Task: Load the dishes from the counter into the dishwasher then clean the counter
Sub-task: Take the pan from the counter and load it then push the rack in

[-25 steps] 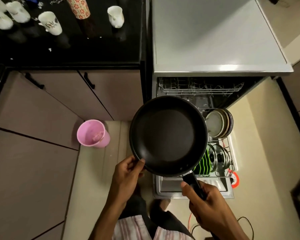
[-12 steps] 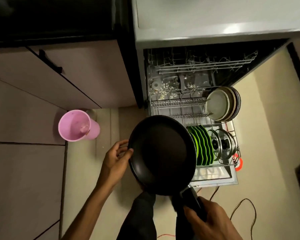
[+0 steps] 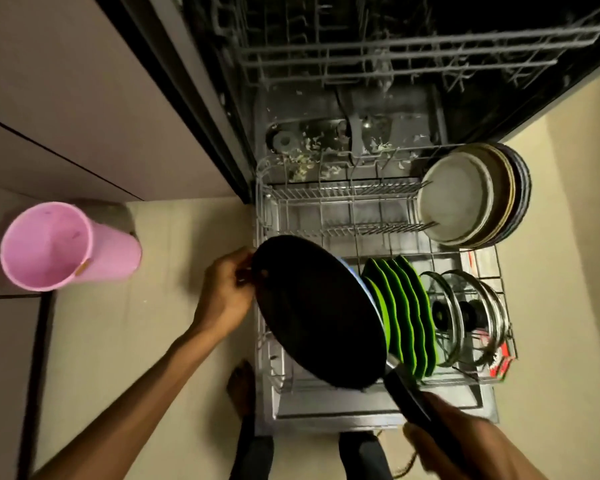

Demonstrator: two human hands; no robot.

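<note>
Half a second ago the frying pan (image 3: 317, 315) was being held nearly flat above the front of the pulled-out lower rack (image 3: 340, 206); now it is tipping up onto its edge and sinking into the rack's front left part, its dark underside facing the camera and its rim sitting just beside the row of green plates (image 3: 400, 313). The view is also closing in on the dishwasher (image 3: 354, 133), so the counter is no longer showing.

The right hand (image 3: 465, 441) is wrapping its fingers around the black handle (image 3: 411, 398) at the lower right (the hand is blurred, yet the clamp on the handle is plain). The left hand (image 3: 224, 294) is steadying the pan's far left rim, with fingers curled against the edge and pinching it.

Behind the green plates, two glass lids (image 3: 465, 313) with dark knobs are standing upright in the rack's right front section. Farther back on the right, a stack of pale and dark dinner plates (image 3: 471, 194) is leaning on edge, touching the wire tines. The middle of the rack between those plates and the pan is showing only bare wire. Food scraps are lying on the dishwasher floor behind the rack, and the upper rack (image 3: 413, 53) is hanging above in shadow.

On the tiled floor to the left, a pink plastic bin (image 3: 65, 247) is standing well apart from the dishwasher, close to the cabinet fronts (image 3: 84, 109).
</note>
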